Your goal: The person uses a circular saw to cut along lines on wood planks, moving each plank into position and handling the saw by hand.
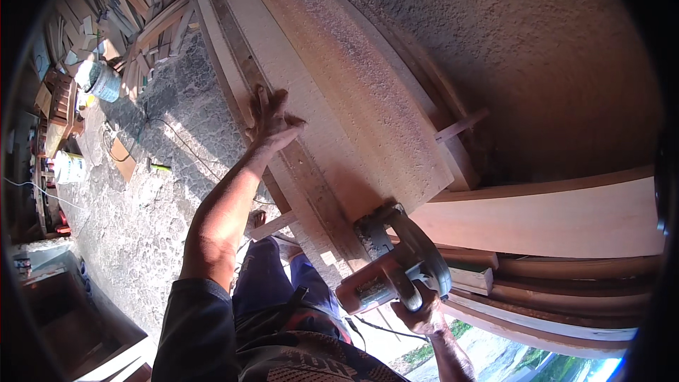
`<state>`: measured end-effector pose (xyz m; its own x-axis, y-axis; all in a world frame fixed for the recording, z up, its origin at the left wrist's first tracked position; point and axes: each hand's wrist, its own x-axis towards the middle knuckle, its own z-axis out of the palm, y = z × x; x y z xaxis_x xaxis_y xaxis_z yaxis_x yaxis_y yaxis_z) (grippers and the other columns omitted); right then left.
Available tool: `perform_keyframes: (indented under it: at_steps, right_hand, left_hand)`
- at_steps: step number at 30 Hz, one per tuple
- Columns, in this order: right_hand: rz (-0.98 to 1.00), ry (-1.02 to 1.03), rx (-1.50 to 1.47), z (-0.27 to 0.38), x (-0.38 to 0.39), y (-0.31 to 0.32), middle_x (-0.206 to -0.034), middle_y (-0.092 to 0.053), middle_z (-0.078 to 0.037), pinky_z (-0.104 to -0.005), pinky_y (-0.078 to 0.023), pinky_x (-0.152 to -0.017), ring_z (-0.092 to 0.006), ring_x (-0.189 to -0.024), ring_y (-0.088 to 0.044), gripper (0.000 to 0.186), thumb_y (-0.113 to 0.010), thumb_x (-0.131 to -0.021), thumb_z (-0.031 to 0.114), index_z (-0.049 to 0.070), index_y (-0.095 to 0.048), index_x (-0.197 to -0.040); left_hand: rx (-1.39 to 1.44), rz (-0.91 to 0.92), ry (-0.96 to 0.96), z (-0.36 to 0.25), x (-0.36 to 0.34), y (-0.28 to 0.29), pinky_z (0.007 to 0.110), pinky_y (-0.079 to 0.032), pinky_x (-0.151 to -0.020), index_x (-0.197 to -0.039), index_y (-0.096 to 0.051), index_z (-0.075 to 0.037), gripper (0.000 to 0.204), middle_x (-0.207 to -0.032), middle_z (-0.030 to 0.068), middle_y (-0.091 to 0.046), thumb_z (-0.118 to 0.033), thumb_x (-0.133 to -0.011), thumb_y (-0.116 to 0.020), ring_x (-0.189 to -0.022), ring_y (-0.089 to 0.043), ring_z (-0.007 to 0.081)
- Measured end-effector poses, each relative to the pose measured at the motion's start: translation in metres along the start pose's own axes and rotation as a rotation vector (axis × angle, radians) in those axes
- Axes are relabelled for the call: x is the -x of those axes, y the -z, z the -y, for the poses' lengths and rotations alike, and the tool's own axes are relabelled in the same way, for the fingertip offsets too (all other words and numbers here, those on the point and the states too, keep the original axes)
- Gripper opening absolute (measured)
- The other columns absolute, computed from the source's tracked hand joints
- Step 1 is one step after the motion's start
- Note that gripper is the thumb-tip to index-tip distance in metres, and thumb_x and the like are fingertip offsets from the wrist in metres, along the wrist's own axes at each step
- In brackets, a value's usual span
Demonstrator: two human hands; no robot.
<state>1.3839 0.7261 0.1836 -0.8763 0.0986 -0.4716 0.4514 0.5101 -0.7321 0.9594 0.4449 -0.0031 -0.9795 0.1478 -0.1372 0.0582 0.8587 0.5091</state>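
A circular saw (368,285) with a dark blade guard sits at the near end of a long wooden board (382,138). My right hand (423,311) is wrapped around its rear handle. The blade is hidden from this side. Farther up the board, my left hand (273,122) rests palm down with its fingers spread, on or beside a narrow brown wooden strip (317,182) that runs lengthwise. Sawdust lies across the board's surface.
Curved planks (552,219) are stacked at the right, by a rough wall (523,56). Scrap wood (134,7) is heaped at the far left. Buckets (69,168) and a cable (185,143) are on the stony floor (141,219). A crosspiece (272,226) sticks out under the board.
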Motion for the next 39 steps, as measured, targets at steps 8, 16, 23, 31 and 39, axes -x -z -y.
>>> perform_keyframes:
  at_steps: [8, 16, 23, 31, 39]
  right_hand:
    - [-0.030, 0.047, -0.027, 0.005, -0.009, -0.003, -0.092, -0.074, -0.018, -0.0410, -0.059, -0.074, -0.0312, -0.084, -0.075, 0.039, -0.082, -0.079, 0.018, 0.000, -0.068, -0.111]
    - [-0.011, 0.000, -0.014, 0.005, -0.011, -0.003, -0.091, -0.074, -0.017, -0.0407, -0.059, -0.073, -0.0289, -0.083, -0.075, 0.039, -0.082, -0.079, 0.018, 0.000, -0.068, -0.110]
    - [0.007, 0.031, -0.035, 0.019, -0.025, -0.005, -0.097, -0.075, -0.018, -0.0420, -0.059, -0.078, -0.0310, -0.089, -0.074, 0.044, -0.082, -0.079, 0.017, -0.001, -0.068, -0.116]
    - [0.031, 0.030, -0.004, 0.024, -0.042, -0.009, -0.099, -0.074, -0.019, -0.0424, -0.058, -0.078, -0.0334, -0.090, -0.074, 0.046, -0.082, -0.078, 0.018, 0.000, -0.067, -0.118]
    - [0.027, 0.101, 0.005, 0.044, -0.062, -0.010, -0.103, -0.076, -0.020, -0.0418, -0.059, -0.086, -0.0321, -0.098, -0.075, 0.050, -0.080, -0.081, 0.016, 0.000, -0.066, -0.125]
  left_hand:
    - [-0.008, -0.018, -0.004, -0.011, 0.007, 0.003, 0.088, -0.027, -0.102, -0.159, -0.032, -0.030, 0.093, -0.173, 0.0162, 0.009, -0.040, -0.079, -0.080, -0.157, 0.008, 0.0503]
    - [0.014, 0.056, 0.074, -0.036, 0.017, 0.025, 0.062, -0.015, -0.125, -0.162, -0.032, -0.022, 0.107, -0.170, 0.0311, 0.004, -0.040, -0.075, -0.091, -0.156, 0.009, 0.0528]
    - [-0.039, -0.028, -0.012, -0.021, 0.015, 0.020, 0.063, -0.013, -0.125, -0.161, -0.033, -0.023, 0.106, -0.169, 0.0334, 0.002, -0.037, -0.074, -0.092, -0.156, 0.007, 0.0531]
    - [-0.024, -0.163, -0.121, 0.005, 0.009, 0.000, 0.066, -0.012, -0.123, -0.161, -0.031, -0.022, 0.110, -0.167, 0.0376, -0.006, -0.034, -0.071, -0.094, -0.156, 0.004, 0.0546]
    - [-0.019, -0.128, -0.128, -0.004, 0.009, 0.002, 0.067, -0.009, -0.123, -0.157, -0.036, -0.011, 0.107, -0.165, 0.0382, -0.013, -0.034, -0.070, -0.093, -0.156, -0.002, 0.0541]
